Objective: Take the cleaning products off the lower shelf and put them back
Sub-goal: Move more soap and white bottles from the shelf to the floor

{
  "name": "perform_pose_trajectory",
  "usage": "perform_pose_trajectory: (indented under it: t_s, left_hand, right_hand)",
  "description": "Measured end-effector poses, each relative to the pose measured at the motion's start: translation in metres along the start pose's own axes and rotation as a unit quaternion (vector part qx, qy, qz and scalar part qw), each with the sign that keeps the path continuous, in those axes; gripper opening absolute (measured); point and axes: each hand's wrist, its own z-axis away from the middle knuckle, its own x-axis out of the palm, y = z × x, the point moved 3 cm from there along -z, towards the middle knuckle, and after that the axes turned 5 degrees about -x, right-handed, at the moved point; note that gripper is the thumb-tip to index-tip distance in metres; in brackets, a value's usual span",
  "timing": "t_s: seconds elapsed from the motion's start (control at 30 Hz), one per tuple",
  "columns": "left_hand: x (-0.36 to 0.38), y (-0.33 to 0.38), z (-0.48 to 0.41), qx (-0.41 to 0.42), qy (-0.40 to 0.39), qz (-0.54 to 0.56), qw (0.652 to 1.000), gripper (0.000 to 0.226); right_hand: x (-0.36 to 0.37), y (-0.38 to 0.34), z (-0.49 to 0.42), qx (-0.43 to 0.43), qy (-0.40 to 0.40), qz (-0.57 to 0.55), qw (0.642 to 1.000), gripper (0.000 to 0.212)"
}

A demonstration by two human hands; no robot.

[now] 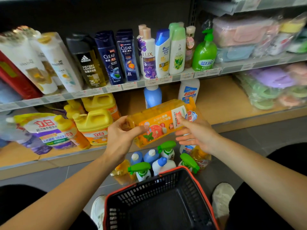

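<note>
Indoors, wooden lower shelf (224, 100); grey tiled floor (240, 143); orange bottle (159, 125) aloft

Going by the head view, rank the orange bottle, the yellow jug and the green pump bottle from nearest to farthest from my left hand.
1. The orange bottle: gripped by the left hand, in front of the lower shelf.
2. The yellow jug: just left of the hand, on the lower shelf.
3. The green pump bottle: far right, on the upper shelf.
</note>
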Motion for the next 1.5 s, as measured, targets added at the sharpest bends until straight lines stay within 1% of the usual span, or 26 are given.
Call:
perform_pose_trajectory:
  t_s: [0.07, 0.1, 0.13, 0.2, 0.27, 0.3, 0.33, 0.37, 0.4, 0.43, 0.47, 0.5, 0.57, 0.6, 0.67, 0.73, 0.8, 0.93, 1.0, 1.07, 1.13, 1.27, 1.37, 1.43, 1.5]
  left_hand:
    - [-0.003, 0.006, 0.0, 0.015, 0.008, -0.018, 1.0, 0.028]
    - [-0.004, 0.009, -0.001, 0.017, 0.014, -0.029, 0.999, 0.031]
    - [-0.007, 0.012, -0.001, 0.021, 0.022, -0.042, 0.999, 0.034]
    - [-0.009, 0.02, 0.0, 0.04, 0.033, -0.073, 0.996, 0.04]
    - [-0.01, 0.029, 0.003, 0.072, 0.051, -0.125, 0.988, 0.052]
    - [-0.011, 0.034, 0.005, 0.092, 0.061, -0.156, 0.982, 0.057]
    - [-0.011, 0.038, 0.007, 0.112, 0.067, -0.182, 0.975, 0.06]
    - [-0.011, 0.042, 0.009, 0.131, 0.067, -0.203, 0.968, 0.062]
    - [-0.009, 0.045, 0.012, 0.15, 0.061, -0.223, 0.961, 0.064]
    - [-0.007, 0.048, 0.014, 0.169, 0.052, -0.241, 0.954, 0.066]
    - [-0.005, 0.05, 0.016, 0.186, 0.041, -0.258, 0.947, 0.066]
    - [-0.002, 0.052, 0.018, 0.201, 0.028, -0.271, 0.941, 0.066]
    - [0.003, 0.055, 0.022, 0.226, 0.005, -0.294, 0.929, 0.067]
    - [0.005, 0.056, 0.024, 0.236, -0.006, -0.306, 0.922, 0.068]
    - [0.01, 0.057, 0.029, 0.252, -0.029, -0.321, 0.913, 0.068]
    - [0.014, 0.058, 0.034, 0.263, -0.049, -0.329, 0.906, 0.067]
    - [0.017, 0.056, 0.037, 0.261, -0.064, -0.328, 0.905, 0.068]
    - [0.019, 0.054, 0.037, 0.265, -0.098, -0.311, 0.907, 0.076]
    - [0.02, 0.053, 0.036, 0.288, -0.113, -0.309, 0.9, 0.068]
    - [0.022, 0.05, 0.037, 0.328, -0.123, -0.324, 0.879, 0.051]
    - [0.023, 0.043, 0.039, 0.354, -0.134, -0.33, 0.865, 0.044]
    - [0.018, 0.035, 0.038, 0.379, -0.138, -0.323, 0.856, 0.037]
    - [0.008, 0.04, 0.031, 0.402, -0.095, -0.344, 0.843, 0.026]
    - [0.002, 0.045, 0.026, 0.402, -0.07, -0.383, 0.828, 0.03]
    - [0.0, 0.047, 0.023, 0.386, -0.07, -0.411, 0.823, 0.036]
  right_hand:
    - [-0.006, -0.002, 0.0, -0.06, 0.059, 0.057, 0.995, 0.039]
    - [-0.009, -0.003, 0.0, -0.105, 0.096, 0.1, 0.985, 0.031]
    - [-0.01, -0.006, 0.0, -0.155, 0.128, 0.158, 0.967, 0.023]
    - [-0.011, -0.012, 0.002, -0.241, 0.175, 0.268, 0.916, 0.015]
    - [-0.01, -0.017, 0.005, -0.3, 0.21, 0.322, 0.873, 0.019]
    - [-0.01, -0.02, 0.005, -0.324, 0.22, 0.323, 0.861, 0.021]
    - [-0.009, -0.022, 0.005, -0.35, 0.216, 0.308, 0.858, 0.021]
    - [-0.006, -0.024, 0.006, -0.373, 0.19, 0.283, 0.863, 0.023]
    - [-0.002, -0.026, 0.006, -0.391, 0.145, 0.262, 0.87, 0.03]
    - [0.004, -0.027, 0.007, -0.406, 0.09, 0.259, 0.872, 0.043]
    - [0.009, -0.028, 0.007, -0.421, 0.04, 0.277, 0.863, 0.057]
    - [0.013, -0.028, 0.007, -0.435, 0.004, 0.308, 0.846, 0.069]
    - [0.018, -0.027, 0.006, -0.452, -0.041, 0.363, 0.814, 0.087]
    - [0.019, -0.026, 0.006, -0.446, -0.068, 0.374, 0.81, 0.095]
    - [0.025, -0.022, 0.006, -0.41, -0.139, 0.369, 0.822, 0.107]
    - [0.033, -0.014, 0.008, -0.389, -0.178, 0.361, 0.829, 0.106]
    - [0.038, -0.01, 0.009, -0.385, -0.171, 0.351, 0.836, 0.096]
    - [0.036, -0.01, 0.012, -0.379, -0.149, 0.28, 0.869, 0.08]
    - [0.038, -0.009, 0.013, -0.372, -0.137, 0.243, 0.885, 0.076]
    - [0.039, -0.007, 0.012, -0.357, -0.122, 0.21, 0.902, 0.075]
    - [0.037, -0.005, 0.009, -0.342, -0.102, 0.19, 0.915, 0.075]
    - [0.036, -0.002, 0.007, -0.337, -0.088, 0.195, 0.917, 0.075]
    - [0.036, -0.003, 0.008, -0.336, -0.086, 0.198, 0.917, 0.075]
    - [0.035, -0.004, 0.008, -0.341, -0.09, 0.197, 0.915, 0.076]
    - [0.034, -0.005, 0.008, -0.342, -0.096, 0.191, 0.915, 0.076]
